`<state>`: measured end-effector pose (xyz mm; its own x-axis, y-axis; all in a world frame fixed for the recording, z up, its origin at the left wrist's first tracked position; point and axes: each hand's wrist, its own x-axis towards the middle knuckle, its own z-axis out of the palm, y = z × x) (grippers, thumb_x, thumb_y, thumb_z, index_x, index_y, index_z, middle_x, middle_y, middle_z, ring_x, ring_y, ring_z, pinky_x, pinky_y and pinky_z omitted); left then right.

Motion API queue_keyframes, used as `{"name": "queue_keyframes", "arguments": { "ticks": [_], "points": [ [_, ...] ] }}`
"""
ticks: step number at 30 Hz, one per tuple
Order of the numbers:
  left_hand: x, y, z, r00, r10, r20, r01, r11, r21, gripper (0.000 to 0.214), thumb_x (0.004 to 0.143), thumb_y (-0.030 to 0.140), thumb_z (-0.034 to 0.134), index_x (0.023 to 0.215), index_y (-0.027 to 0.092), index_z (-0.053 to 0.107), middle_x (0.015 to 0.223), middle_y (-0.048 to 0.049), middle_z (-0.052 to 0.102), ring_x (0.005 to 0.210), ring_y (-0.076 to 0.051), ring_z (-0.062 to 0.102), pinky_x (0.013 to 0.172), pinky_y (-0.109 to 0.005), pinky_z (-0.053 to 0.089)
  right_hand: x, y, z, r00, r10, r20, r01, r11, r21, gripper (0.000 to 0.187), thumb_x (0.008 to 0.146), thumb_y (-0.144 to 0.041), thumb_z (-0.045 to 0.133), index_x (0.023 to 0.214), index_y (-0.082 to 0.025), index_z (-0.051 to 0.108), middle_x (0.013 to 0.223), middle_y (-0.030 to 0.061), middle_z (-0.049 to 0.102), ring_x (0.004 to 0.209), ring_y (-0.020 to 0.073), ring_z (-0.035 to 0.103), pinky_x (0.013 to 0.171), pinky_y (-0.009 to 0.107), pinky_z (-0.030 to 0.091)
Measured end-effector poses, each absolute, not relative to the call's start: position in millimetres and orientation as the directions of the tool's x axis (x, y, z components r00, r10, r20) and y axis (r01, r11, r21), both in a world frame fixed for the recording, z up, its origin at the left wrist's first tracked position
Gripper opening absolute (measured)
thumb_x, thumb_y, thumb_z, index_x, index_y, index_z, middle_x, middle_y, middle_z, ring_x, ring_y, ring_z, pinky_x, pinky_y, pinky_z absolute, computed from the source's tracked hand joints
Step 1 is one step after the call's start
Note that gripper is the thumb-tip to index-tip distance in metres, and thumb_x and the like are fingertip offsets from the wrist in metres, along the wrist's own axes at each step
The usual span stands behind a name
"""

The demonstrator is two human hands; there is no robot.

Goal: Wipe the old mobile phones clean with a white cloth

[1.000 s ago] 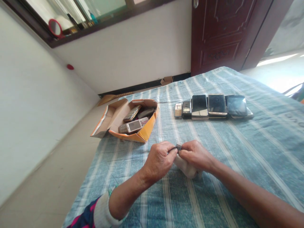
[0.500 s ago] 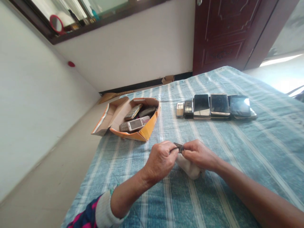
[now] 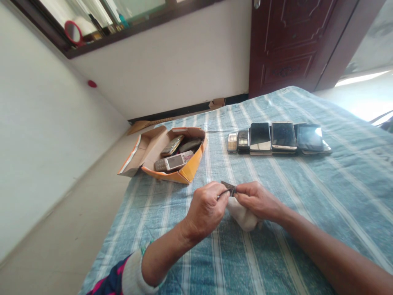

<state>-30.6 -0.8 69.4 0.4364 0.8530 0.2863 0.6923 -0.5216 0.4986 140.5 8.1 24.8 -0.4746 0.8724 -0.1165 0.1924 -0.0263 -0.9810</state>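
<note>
Close together over the bed, my left hand (image 3: 208, 207) and my right hand (image 3: 259, 200) pinch a small dark flat piece (image 3: 228, 187) between their fingertips. Its kind is hard to make out, as the fingers cover much of it. A thin dark strip shows along my left fingertips. A white cloth (image 3: 244, 215) hangs bunched below my right fingers, which also appear to hold it. Both hands are closed.
An open orange cardboard box (image 3: 196, 164) to the left holds several old phones, among them a keypad phone (image 3: 175, 161). Farther back on the striped bedspread (image 3: 202, 254), small keypad phones (image 3: 232, 142) and stacked smartphones (image 3: 284, 135) stand in a row.
The dark flat piece has tilted slightly, and more of it shows above my left fingertips. Both hands stay in almost the same place. The box and phones have not moved.
</note>
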Motion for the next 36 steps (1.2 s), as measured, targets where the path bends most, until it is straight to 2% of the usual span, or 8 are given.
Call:
{"name": "queue_keyframes", "arguments": {
  "ticks": [6, 9, 17, 20, 25, 30, 36],
  "points": [
    [-32.5, -8.1, 66.9, 0.493, 0.722, 0.486, 0.664, -0.673, 0.326, 0.014, 0.088, 0.013, 0.051, 0.082, 0.016, 0.064, 0.083, -0.0066, 0.069, 0.079, -0.017, 0.066, 0.074, -0.027, 0.053, 139.5, 6.3, 24.6, -0.481, 0.876, -0.02, 0.105, 0.035, -0.994, 0.02, 0.08, -0.028, 0.045, 0.065, -0.016, 0.05, 0.06, -0.004, 0.038, 0.055, 0.0081, 0.035, 0.048, 0.019, 0.029],
    [-32.1, -13.2, 66.4, 0.517, 0.657, 0.549, 0.647, -0.72, 0.253, 0.011, 0.086, 0.01, 0.053, 0.084, 0.014, 0.062, 0.085, -0.0083, 0.07, 0.08, -0.018, 0.066, 0.076, -0.028, 0.054, 139.5, 5.7, 24.4, -0.493, 0.87, -0.005, 0.037, 0.015, -0.999, 0.02, 0.081, -0.028, 0.046, 0.07, -0.015, 0.057, 0.063, -0.0031, 0.044, 0.059, 0.0089, 0.039, 0.052, 0.019, 0.032],
    [-30.1, -21.1, 67.4, 0.509, 0.626, 0.591, 0.631, -0.739, 0.238, 0.009, 0.084, 0.008, 0.055, 0.085, 0.013, 0.062, 0.086, -0.0098, 0.07, 0.08, -0.018, 0.066, 0.075, -0.029, 0.054, 140.3, 3.1, 24.3, -0.542, 0.836, -0.08, -0.158, -0.195, -0.968, 0.02, 0.079, -0.028, 0.054, 0.077, -0.012, 0.066, 0.065, -0.0019, 0.052, 0.056, 0.008, 0.04, 0.05, 0.019, 0.032],
    [-30.2, -20.1, 68.8, 0.465, 0.672, 0.576, 0.628, -0.709, 0.32, 0.01, 0.084, 0.009, 0.056, 0.087, 0.014, 0.063, 0.086, -0.008, 0.07, 0.08, -0.017, 0.066, 0.075, -0.027, 0.054, 141.0, 3.0, 24.9, -0.545, 0.833, -0.097, -0.171, -0.223, -0.96, 0.018, 0.077, -0.028, 0.057, 0.074, -0.012, 0.066, 0.064, -0.0023, 0.052, 0.055, 0.0074, 0.039, 0.049, 0.019, 0.031],
    [-30.9, -13.3, 75.4, 0.317, 0.823, 0.471, 0.581, -0.561, 0.59, 0.01, 0.084, 0.014, 0.058, 0.082, 0.017, 0.067, 0.082, -0.0046, 0.071, 0.076, -0.015, 0.067, 0.073, -0.025, 0.053, 141.1, 2.6, 25.3, -0.546, 0.83, -0.114, -0.18, -0.25, -0.951, 0.02, 0.077, -0.032, 0.061, 0.076, -0.012, 0.066, 0.063, -0.0027, 0.051, 0.054, 0.0067, 0.039, 0.048, 0.018, 0.03],
    [-33.7, -5.8, 81.0, 0.182, 0.956, 0.228, 0.508, -0.29, 0.811, 0.014, 0.082, 0.02, 0.059, 0.075, 0.016, 0.071, 0.074, -0.0031, 0.071, 0.07, -0.015, 0.065, 0.065, -0.024, 0.052, 140.1, 2.0, 26.2, -0.549, 0.826, -0.13, -0.171, -0.263, -0.949, 0.024, 0.078, -0.037, 0.062, 0.077, -0.013, 0.068, 0.061, -0.0026, 0.053, 0.052, 0.0064, 0.04, 0.047, 0.018, 0.03],
    [-36.3, -0.5, 78.1, 0.091, 0.996, -0.014, 0.308, -0.015, 0.951, 0.013, 0.077, 0.024, 0.064, 0.072, 0.013, 0.07, 0.065, -0.0018, 0.069, 0.063, -0.015, 0.065, 0.062, -0.025, 0.054, 138.4, 2.1, 22.4, -0.547, 0.828, -0.125, -0.172, -0.257, -0.951, 0.026, 0.077, -0.032, 0.063, 0.093, -0.013, 0.072, 0.066, -0.0011, 0.059, 0.054, 0.0068, 0.043, 0.05, 0.019, 0.033]
  ]
}}
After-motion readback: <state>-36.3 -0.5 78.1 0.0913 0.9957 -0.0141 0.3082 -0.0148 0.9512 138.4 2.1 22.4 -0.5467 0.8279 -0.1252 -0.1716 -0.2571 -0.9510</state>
